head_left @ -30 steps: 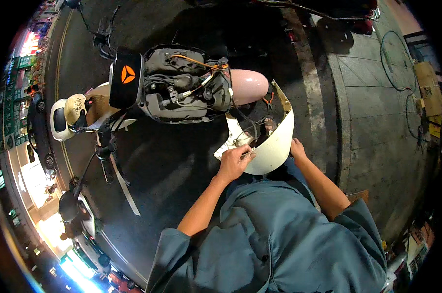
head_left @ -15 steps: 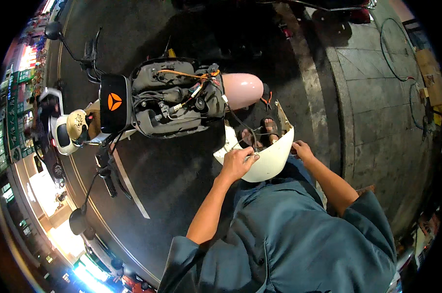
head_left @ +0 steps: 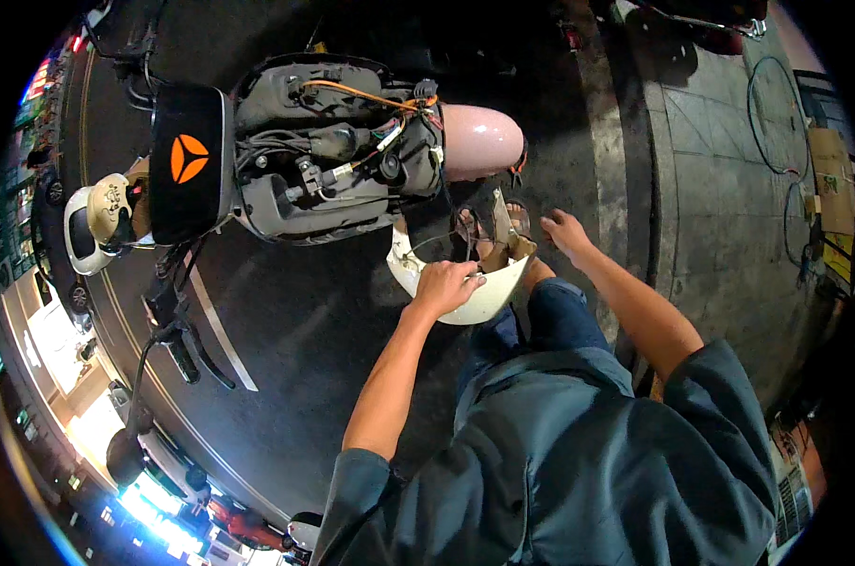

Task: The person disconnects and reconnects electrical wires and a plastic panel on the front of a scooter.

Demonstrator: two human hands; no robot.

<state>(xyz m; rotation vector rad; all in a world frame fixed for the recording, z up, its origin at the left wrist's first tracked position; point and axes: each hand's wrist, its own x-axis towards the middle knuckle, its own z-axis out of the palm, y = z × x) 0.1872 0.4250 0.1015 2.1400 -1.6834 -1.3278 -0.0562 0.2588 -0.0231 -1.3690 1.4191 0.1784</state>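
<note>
Just in front of my legs is a curved cream-white scooter body panel (head_left: 489, 294), its hollow side facing away from me. My left hand (head_left: 444, 288) is closed on its near rim, with thumb and fingers pinching the edge. A thin dark cable (head_left: 469, 241) runs from the scooter down to the panel. To the right of the panel and apart from it, my right hand (head_left: 566, 233) has its fingers curled; whatever they may hold is hidden. The stripped scooter (head_left: 324, 151) lies ahead, with bare grey plastic, orange and black wiring and a pink rounded fender (head_left: 482, 141).
My sandalled feet (head_left: 517, 217) stand behind the panel. Handlebars with a brake lever (head_left: 187, 349) stick out at the left. A kerb (head_left: 668, 198) and paved sidewalk run along the right, with a hose (head_left: 758, 123) and cardboard boxes (head_left: 831, 179). Parked vehicles line the far left.
My right hand has left the panel's right side and moved forward. The panel, in my left hand, has shifted slightly left and forward in view. The view itself has moved too.
</note>
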